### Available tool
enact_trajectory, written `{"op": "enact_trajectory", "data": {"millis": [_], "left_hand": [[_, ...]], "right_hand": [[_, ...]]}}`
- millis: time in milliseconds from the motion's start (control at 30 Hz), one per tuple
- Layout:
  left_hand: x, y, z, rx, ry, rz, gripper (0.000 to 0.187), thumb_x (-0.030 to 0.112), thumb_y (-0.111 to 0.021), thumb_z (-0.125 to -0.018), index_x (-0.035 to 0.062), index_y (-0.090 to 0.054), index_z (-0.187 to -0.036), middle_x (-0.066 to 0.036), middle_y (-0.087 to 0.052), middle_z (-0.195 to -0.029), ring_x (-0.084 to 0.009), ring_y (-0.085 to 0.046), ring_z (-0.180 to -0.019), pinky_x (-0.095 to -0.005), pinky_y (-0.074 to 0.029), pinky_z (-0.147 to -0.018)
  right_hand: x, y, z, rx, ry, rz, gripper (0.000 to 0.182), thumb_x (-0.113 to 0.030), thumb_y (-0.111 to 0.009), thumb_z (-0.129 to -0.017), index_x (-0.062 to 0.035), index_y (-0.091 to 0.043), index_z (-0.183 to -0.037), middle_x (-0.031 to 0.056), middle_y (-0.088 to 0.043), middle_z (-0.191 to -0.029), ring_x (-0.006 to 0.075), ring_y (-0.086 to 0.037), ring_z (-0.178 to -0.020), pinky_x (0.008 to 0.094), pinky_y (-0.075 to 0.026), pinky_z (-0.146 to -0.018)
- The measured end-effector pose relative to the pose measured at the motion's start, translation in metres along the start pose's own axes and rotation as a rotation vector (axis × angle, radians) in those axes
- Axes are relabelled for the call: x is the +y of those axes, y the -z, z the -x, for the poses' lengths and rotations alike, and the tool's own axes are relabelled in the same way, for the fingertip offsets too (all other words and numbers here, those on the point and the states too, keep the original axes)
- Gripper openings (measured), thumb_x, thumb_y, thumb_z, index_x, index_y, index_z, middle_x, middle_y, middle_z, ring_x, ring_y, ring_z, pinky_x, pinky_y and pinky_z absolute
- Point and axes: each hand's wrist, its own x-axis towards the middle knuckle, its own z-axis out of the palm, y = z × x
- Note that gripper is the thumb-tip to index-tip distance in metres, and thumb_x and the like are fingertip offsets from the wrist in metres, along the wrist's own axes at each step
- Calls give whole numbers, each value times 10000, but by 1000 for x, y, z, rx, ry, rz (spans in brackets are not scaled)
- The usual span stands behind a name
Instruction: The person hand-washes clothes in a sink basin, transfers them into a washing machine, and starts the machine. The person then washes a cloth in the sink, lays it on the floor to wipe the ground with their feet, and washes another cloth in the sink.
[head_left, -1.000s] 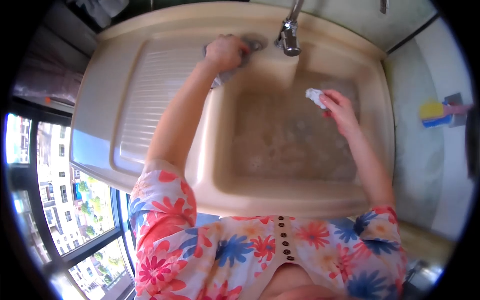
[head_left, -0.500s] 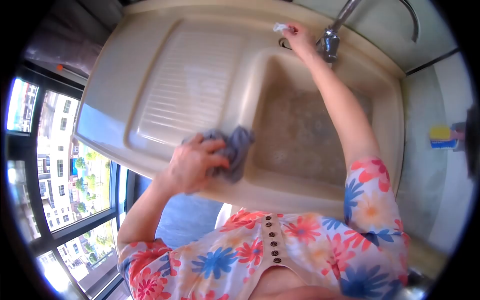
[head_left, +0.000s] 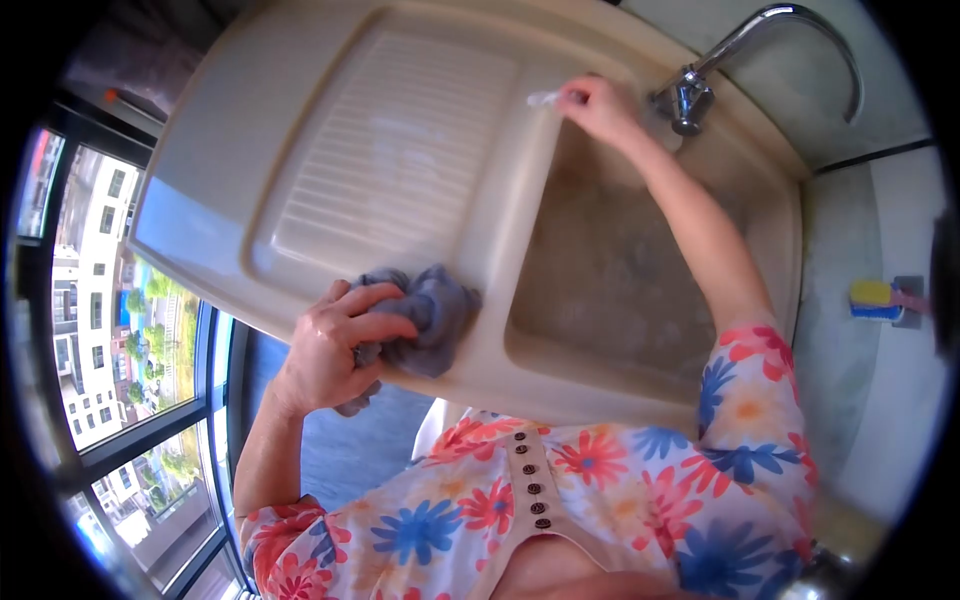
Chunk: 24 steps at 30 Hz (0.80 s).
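My left hand (head_left: 335, 345) is closed around a bunched grey cloth (head_left: 435, 320) at the front edge of the sink unit, beside the ribbed drainboard. Part of the cloth hangs below the palm. My right hand (head_left: 603, 108) reaches over the far left corner of the basin. Its fingers pinch a small white thing (head_left: 542, 99), blurred, whose kind I cannot make out. The beige basin (head_left: 620, 370) looks wet inside.
A chrome tap (head_left: 688, 100) stands behind the basin, its spout arching to the right. The ribbed drainboard (head_left: 390, 150) lies to the left. A yellow and blue brush or sponge (head_left: 875, 300) hangs on the right wall. Windows (head_left: 130, 300) are at the left.
My right hand has come a little nearer, away from the back ledge, with the white thing in it. My left hand and the cloth have shifted slightly left.
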Motion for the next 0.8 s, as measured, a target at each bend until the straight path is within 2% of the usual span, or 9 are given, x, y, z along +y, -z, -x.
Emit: {"op": "enact_trajectory", "data": {"millis": [67, 200, 300, 400, 433, 600, 667, 700, 800], "left_hand": [[-1, 0, -2, 23, -12, 19, 386, 26, -583, -460, 116, -651, -829, -102, -576, -1046, -288, -511, -810, -351, -440, -744], [-3, 0, -6, 22, -23, 21, 389, 28, -596, -465, 125, -649, -838, -105, -574, -1048, -291, -513, -810, -352, -444, -747], [-4, 0, -6, 31, -33, 21, 413, 19, -620, -462, 146, -645, -855, -110, -571, -1054, -297, -516, -805, -352, -456, -739], [-4, 0, -4, 42, -56, 31, 425, 24, -617, -464, 141, -638, -872, -112, -564, -1065, -298, -512, -803, -354, -456, -727], [-4, 0, -3, 42, -61, 27, 430, 24, -616, -465, 140, -636, -878, -114, -561, -1067, -298, -511, -803, -354, -456, -722], [-7, -6, -6, 139, -90, -16, 426, 11, -597, -485, 131, -629, -892, -110, -568, -1028, -300, -514, -796, -344, -463, -701], [-3, -20, -18, 68, -114, -118, 461, 18, -603, -529, 145, -608, -972, -96, -501, -1149, -307, -466, -957, -401, -411, -811], [3, -28, -27, 57, -164, -206, 475, 29, -610, -538, 153, -599, -997, -95, -480, -1176, -311, -447, -997, -416, -399, -830], [-1, -47, -69, 62, -228, -328, 478, 73, -608, -607, 199, -567, -1067, -81, -413, -1252, -319, -373, -1121, -466, -347, -899]], "right_hand": [[35, 6, -26, 187, -81, 269, 207, -292, -578, -741, -202, -649, -913, 67, -626, -889, 285, -577, -859, 414, -474, -715], [46, 36, -48, 208, -177, 622, 219, -169, -494, -798, -176, -630, -969, 81, -601, -956, 280, -493, -1008, 409, -436, -782], [54, 38, -64, 108, -255, 747, 266, -142, -438, -822, -152, -612, -1023, 74, -577, -1063, 293, -452, -1067, 485, -372, -839], [57, 40, -68, -200, -353, 983, 305, -156, -395, -844, -128, -590, -1077, 69, -545, -1151, 326, -428, -1099, 574, -292, -863], [60, 37, -68, -232, -325, 1010, 332, -172, -362, -862, -116, -571, -1113, 69, -531, -1184, 359, -414, -1110, 644, -233, -851], [29, 55, -57, -101, -259, 865, 294, -180, -407, -850, -134, -576, -1086, 83, -555, -1141, 351, -450, -1097, 584, -266, -885], [15, 59, -44, -9, -96, 737, 264, -188, -453, -829, -147, -586, -1053, 86, -575, -1104, 321, -491, -1068, 542, -299, -892], [10, 54, -35, 42, -87, 570, 228, -201, -514, -789, -138, -599, -991, 94, -609, -1005, 285, -555, -962, 457, -388, -843], [8, 28, -4, -20, 135, 279, 200, -208, -527, -774, -118, -615, -930, 107, -620, -929, 286, -579, -877, 380, -451, -750]]}}
